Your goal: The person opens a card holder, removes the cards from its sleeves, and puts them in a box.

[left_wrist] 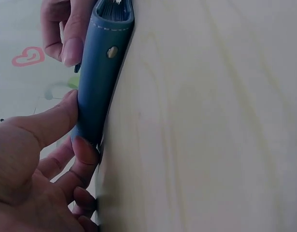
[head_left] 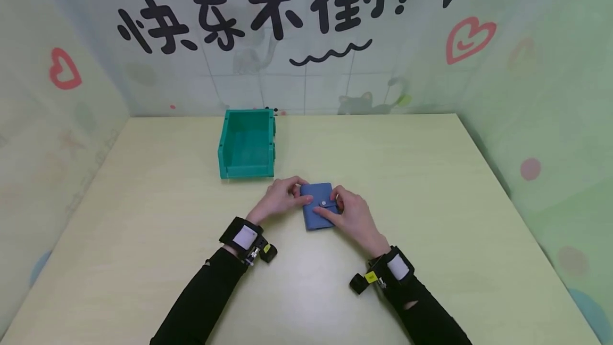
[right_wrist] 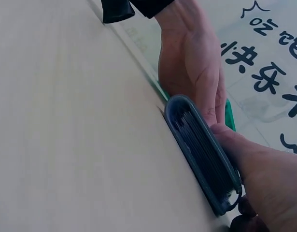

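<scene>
A small blue card holder [head_left: 316, 221] lies on the table between the two hands, its snap strap crossing the right part of the cover. My left hand [head_left: 281, 197] pinches its left side, thumb on the cover and fingers at the edge, as the left wrist view also shows. On the opposite side, my right hand [head_left: 356, 216] holds the card holder by the strap edge, with the thumb laid across the cover. Seen end-on in the right wrist view, the card holder [right_wrist: 199, 154] shows a thick stack of inner sleeves. The right fingertips' exact hold on the strap is partly hidden.
A green open-fronted bin [head_left: 247, 171] stands on the light wood table [head_left: 431, 185], behind and left of the hands. Printed fabric walls [head_left: 297, 89] border the table at the back and both sides. Each wrist wears a strapped camera.
</scene>
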The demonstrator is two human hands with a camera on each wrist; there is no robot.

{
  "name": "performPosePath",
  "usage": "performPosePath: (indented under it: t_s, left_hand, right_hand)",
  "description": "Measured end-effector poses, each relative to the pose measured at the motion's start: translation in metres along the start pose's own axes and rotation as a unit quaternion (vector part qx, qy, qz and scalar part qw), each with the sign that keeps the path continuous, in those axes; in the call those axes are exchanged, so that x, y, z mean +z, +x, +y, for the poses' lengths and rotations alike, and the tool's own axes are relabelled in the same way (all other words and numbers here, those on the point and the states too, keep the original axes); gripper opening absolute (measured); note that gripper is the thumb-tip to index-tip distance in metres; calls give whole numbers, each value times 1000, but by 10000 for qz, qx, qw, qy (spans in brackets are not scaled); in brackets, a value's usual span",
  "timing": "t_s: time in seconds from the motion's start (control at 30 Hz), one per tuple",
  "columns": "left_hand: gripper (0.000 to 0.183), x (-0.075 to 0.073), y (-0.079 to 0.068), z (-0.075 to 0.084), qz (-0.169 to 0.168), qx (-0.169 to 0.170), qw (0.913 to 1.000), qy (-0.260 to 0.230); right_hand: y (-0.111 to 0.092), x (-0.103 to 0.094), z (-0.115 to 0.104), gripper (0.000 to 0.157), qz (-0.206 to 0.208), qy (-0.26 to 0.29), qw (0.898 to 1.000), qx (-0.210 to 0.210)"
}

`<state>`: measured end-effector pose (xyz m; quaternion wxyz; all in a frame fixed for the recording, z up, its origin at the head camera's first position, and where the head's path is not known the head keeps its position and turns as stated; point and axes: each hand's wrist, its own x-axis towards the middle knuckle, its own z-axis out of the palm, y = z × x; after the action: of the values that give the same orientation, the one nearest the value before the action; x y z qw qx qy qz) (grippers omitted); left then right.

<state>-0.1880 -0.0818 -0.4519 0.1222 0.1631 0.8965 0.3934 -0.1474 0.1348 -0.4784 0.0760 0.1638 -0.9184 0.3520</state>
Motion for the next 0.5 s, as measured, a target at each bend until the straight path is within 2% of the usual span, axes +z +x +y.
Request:
performPosePath:
  t_s: [0.2,0.37,0.5]
  left_hand:
    - [42,4,0,1,-101,-41,9999,-18]
    - [41,2,0,2,-26,70,9999,92]
    - [40,1,0,3,27,26,9999,115]
  right_hand:
    - [7,-1,9,43,-210,-473,9984,-242]
    - [8,4,14,38,60,-564,9943,-899]
    - [6,7,12,34,318,-392,9906,-1275]
